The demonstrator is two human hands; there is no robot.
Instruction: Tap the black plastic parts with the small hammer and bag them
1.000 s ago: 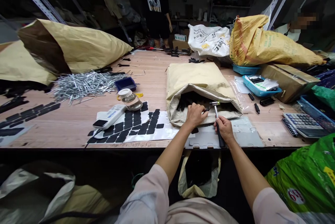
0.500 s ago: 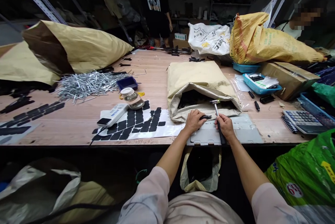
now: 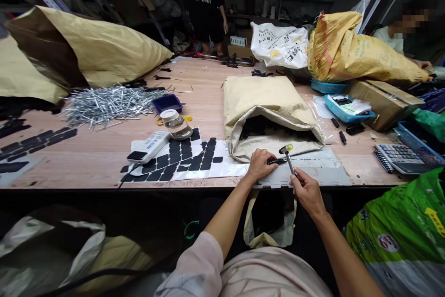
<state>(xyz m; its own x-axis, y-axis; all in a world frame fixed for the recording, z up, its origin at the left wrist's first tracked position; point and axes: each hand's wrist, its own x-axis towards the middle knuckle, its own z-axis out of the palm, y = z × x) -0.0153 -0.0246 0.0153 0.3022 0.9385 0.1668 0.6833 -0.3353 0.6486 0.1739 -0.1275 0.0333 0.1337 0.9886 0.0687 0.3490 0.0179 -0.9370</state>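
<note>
Your left hand (image 3: 260, 165) pinches a black part (image 3: 277, 161) over the grey sheet (image 3: 314, 166), before the sack (image 3: 266, 93); contact with the sheet is unclear. Your right hand (image 3: 307, 189) grips a hammer (image 3: 290, 164), its head near the part: a misaimed swing could catch your left hand.

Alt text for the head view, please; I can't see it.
Right hand grips a small hammer; left hand holds a slim black part beside it, in front of an open tan sack. Farther left: a jar and metal rods.
</note>
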